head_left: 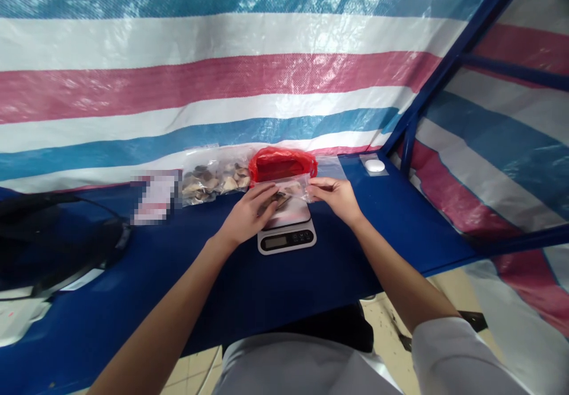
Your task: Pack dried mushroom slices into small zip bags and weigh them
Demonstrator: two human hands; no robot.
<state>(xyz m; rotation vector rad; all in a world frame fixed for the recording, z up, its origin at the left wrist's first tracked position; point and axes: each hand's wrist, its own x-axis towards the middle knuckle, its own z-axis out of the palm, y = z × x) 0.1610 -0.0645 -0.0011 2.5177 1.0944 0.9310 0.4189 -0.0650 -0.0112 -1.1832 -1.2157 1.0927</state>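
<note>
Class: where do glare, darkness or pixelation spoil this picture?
In the head view, glints whiten parts of the striped sheet; also there, the black object at left loses detail in darkness, a pixelated patch hides what lies beneath, and the scale's display shows no readable digits.

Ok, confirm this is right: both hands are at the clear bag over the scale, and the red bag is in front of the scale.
Not quite: the head view shows the red bag behind the scale. The left hand and right hand are at the clear bag over it.
</note>
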